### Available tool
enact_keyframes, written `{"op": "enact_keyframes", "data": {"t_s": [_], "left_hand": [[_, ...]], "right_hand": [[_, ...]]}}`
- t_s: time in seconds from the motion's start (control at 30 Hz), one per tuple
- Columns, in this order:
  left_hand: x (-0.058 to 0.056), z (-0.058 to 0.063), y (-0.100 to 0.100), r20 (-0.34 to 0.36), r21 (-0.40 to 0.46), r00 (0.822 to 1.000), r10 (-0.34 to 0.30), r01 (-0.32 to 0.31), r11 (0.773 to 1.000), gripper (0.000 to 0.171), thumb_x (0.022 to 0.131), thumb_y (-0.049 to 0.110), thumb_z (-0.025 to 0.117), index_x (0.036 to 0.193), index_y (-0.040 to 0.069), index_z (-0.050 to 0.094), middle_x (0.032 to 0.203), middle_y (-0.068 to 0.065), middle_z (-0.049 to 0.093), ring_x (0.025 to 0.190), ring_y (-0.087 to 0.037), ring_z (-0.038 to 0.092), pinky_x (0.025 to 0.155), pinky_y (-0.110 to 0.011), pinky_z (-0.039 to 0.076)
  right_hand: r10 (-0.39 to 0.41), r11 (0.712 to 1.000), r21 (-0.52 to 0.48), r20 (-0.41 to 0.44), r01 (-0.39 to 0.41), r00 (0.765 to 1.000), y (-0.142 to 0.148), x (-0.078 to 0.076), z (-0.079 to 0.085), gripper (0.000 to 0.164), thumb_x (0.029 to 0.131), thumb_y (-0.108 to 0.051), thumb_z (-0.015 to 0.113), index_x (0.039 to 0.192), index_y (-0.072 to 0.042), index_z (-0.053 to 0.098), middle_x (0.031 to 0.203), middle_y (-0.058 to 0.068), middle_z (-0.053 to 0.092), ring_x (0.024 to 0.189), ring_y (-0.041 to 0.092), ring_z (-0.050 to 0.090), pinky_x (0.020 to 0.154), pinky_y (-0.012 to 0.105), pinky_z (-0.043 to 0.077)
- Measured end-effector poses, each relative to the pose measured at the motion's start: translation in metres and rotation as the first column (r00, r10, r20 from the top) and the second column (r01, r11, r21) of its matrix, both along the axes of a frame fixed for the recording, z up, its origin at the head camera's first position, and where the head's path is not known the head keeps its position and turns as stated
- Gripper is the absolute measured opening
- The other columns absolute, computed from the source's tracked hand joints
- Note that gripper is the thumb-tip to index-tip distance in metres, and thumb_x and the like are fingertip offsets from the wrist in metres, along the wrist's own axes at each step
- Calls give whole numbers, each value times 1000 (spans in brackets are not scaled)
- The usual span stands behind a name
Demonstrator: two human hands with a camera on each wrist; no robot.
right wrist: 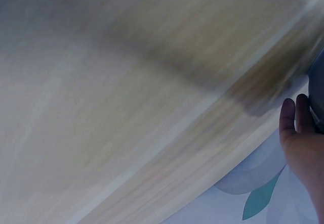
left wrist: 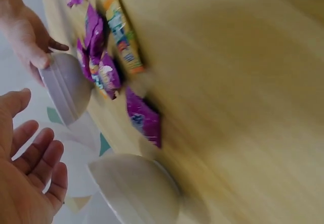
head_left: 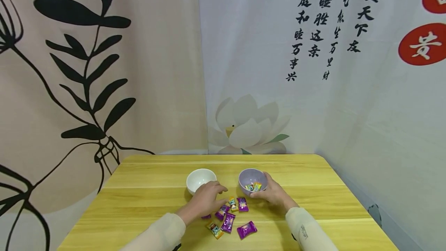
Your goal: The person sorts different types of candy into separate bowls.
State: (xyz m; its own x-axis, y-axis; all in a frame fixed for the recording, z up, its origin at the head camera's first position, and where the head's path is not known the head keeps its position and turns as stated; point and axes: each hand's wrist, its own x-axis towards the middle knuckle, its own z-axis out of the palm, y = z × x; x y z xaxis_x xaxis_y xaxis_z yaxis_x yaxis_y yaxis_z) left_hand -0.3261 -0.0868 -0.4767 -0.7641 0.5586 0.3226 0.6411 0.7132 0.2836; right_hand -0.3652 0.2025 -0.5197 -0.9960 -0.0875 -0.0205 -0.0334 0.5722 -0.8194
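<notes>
A purple bowl (head_left: 253, 181) with yellow-wrapped candies (head_left: 257, 186) inside is held at its right side by my right hand (head_left: 275, 193), thumb at the front and fingers round the back. In the right wrist view that hand and the bowl show only at the right edge. My left hand (head_left: 206, 198) hovers in front of the white bowl (head_left: 201, 178), fingers loosely bent; its palm is bare in the left wrist view. Below it lie several purple-wrapped candies (head_left: 228, 222) and a yellow-wrapped candy (head_left: 215, 230). Another yellow candy (head_left: 232, 204) sits nearer the bowls.
The wooden table (head_left: 146, 189) carries both bowls and the loose candies. A single purple candy (head_left: 246, 230) lies toward the front right. Behind the table hangs a printed wall cloth (head_left: 167, 69) with plant drawings and writing.
</notes>
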Motion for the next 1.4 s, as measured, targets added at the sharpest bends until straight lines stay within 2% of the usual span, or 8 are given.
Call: {"op": "enact_keyframes", "data": {"t_s": [0.13, 0.37, 0.6, 0.8, 0.9, 1.13, 1.3, 1.4], "left_hand": [[5, -6, -13, 17, 3, 997, -76, 76, 997, 34, 88, 34, 75, 113, 10, 72, 97, 2, 65, 89, -14, 60, 80, -35, 52], [10, -21, -37, 88, -16, 978, -189, 191, 981, 36, 87, 31, 76, 116, 10, 72, 107, 3, 66, 102, -13, 60, 93, -36, 51], [16, -33, -50, 84, -62, 964, -251, 256, 965, 36, 86, 33, 77, 116, 14, 72, 114, 2, 66, 111, -18, 60, 99, -38, 48], [16, -44, -50, 34, -72, 950, -309, 311, 948, 33, 84, 31, 79, 113, 17, 73, 105, 10, 63, 100, -6, 58, 92, -29, 49], [17, -46, -49, 27, -90, 950, -312, 314, 945, 34, 83, 32, 80, 113, 17, 73, 103, 12, 62, 99, -5, 57, 93, -28, 49], [16, -51, -48, 37, -148, 960, -277, 279, 949, 37, 81, 35, 80, 114, 20, 73, 104, 13, 63, 100, -6, 57, 96, -32, 47], [17, -52, -47, -12, -192, 951, -308, 300, 935, 35, 82, 37, 78, 112, 19, 74, 102, 11, 63, 97, -5, 56, 92, -30, 47], [17, -51, -48, -15, -215, 943, -331, 320, 923, 32, 84, 36, 76, 111, 19, 75, 101, 11, 63, 95, -4, 55, 89, -28, 46]], "right_hand": [[0, 1000, -2, 14, 0, 1000, 0, 0, 0, 118, 73, -43, 88, 156, -1, 16, 149, 29, 37, 136, 49, 35, 110, 66, 27], [2, 1000, -7, 2, -2, 1000, 1, 0, 0, 117, 73, -42, 88, 156, 0, 16, 149, 30, 36, 136, 50, 35, 110, 66, 26], [13, 1000, -2, -3, -13, 1000, 1, 0, -2, 118, 73, -43, 88, 156, 0, 16, 148, 28, 39, 135, 48, 37, 110, 65, 28], [1, 1000, -3, 0, -1, 1000, 0, 0, -2, 118, 73, -43, 88, 156, -1, 16, 148, 27, 39, 135, 49, 37, 110, 65, 27], [1, 1000, -4, 5, -1, 1000, -1, 1, -2, 117, 73, -42, 88, 156, -1, 16, 148, 27, 39, 135, 48, 37, 110, 65, 27], [12, 1000, -11, -5, -12, 1000, 0, 1, -3, 117, 73, -41, 89, 156, 0, 17, 148, 26, 40, 135, 47, 38, 110, 65, 28], [11, 1000, -16, 3, -11, 1000, -1, 1, -2, 118, 73, -42, 88, 156, -1, 16, 148, 26, 39, 136, 48, 37, 110, 65, 27], [5, 1000, -10, 8, -5, 1000, -1, 1, -1, 118, 72, -43, 88, 156, -1, 16, 149, 27, 38, 136, 49, 36, 110, 66, 27]]}}
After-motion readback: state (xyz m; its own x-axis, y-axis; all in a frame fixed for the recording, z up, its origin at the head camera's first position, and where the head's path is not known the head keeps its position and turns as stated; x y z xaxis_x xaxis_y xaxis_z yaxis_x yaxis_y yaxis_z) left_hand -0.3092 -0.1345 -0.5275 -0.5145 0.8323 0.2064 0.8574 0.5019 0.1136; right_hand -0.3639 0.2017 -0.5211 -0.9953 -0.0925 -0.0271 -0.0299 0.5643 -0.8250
